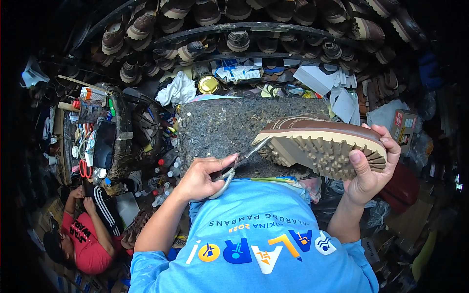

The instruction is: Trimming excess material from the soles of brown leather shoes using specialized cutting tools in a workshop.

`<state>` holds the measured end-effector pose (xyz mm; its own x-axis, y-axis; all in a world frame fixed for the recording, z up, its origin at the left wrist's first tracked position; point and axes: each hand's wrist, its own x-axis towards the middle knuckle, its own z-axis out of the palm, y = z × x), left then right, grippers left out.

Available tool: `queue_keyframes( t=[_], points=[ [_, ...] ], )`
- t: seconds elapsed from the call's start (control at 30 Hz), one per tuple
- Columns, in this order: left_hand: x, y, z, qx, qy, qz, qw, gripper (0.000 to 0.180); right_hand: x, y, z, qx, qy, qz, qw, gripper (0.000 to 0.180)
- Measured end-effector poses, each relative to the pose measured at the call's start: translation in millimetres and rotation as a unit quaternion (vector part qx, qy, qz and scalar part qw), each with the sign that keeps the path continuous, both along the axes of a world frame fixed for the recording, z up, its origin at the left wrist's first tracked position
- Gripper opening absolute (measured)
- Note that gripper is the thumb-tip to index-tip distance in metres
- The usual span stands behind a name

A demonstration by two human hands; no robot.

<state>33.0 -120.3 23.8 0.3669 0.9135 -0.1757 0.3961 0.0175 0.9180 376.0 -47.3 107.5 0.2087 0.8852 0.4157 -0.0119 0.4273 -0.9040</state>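
Note:
My right hand (pixel 369 168) grips a brown leather shoe (pixel 337 128) by one end, thumb on the sole and fingers over the upper. The shoe is tilted on its side, its lugged tan sole turned toward me and a cream welt running along the edge. My left hand (pixel 207 177) is closed round a pair of metal scissors (pixel 253 150); their curved handles are partly hidden in my palm. The tip touches, or nearly touches, the welt at the shoe's left end. Beneath the shoe is a dark, rough-topped work block (pixel 215 122).
Shelves of brown shoes (pixel 207 12) cross the back. Behind the block lie a round yellow tin (pixel 208 85), white cloth (pixel 177 89) and papers (pixel 317 78). A cluttered tool stand (pixel 103 144) is at left; a person in red (pixel 93 239) sits below it. Small bottles (pixel 163 195) crowd nearby.

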Motion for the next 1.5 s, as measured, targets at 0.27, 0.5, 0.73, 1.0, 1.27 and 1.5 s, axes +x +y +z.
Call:
queue_keyframes(
  t=[0.27,0.5,0.73,1.0,1.27,1.5],
  points=[
    [-4.3,1.9,-4.5,0.027,0.014,-0.007,1.000,0.072,-1.0,-2.5,0.6,0.005,0.000,0.001,1.000,0.064],
    [-6.8,2.8,-10.5,0.026,0.006,-0.012,1.000,0.073,-0.8,-4.1,-0.3,0.001,-0.012,-0.006,1.000,0.066],
    [-13.4,0.2,-6.7,0.087,0.038,-0.018,0.995,0.069,-2.9,-7.1,-0.5,0.012,-0.022,-0.004,1.000,0.066],
    [-14.8,-18.8,35.1,0.109,0.271,0.019,0.956,0.052,-5.1,-8.4,0.7,0.003,-0.021,-0.012,1.000,0.067],
    [59.3,38.7,49.0,0.224,0.132,0.081,0.962,0.022,-14.7,-15.9,4.2,0.012,-0.051,-0.009,0.999,0.068],
    [77.1,63.6,44.8,0.235,0.146,0.057,0.959,0.009,-17.5,-20.3,4.4,0.021,-0.073,-0.007,0.997,0.069]
  ],
)
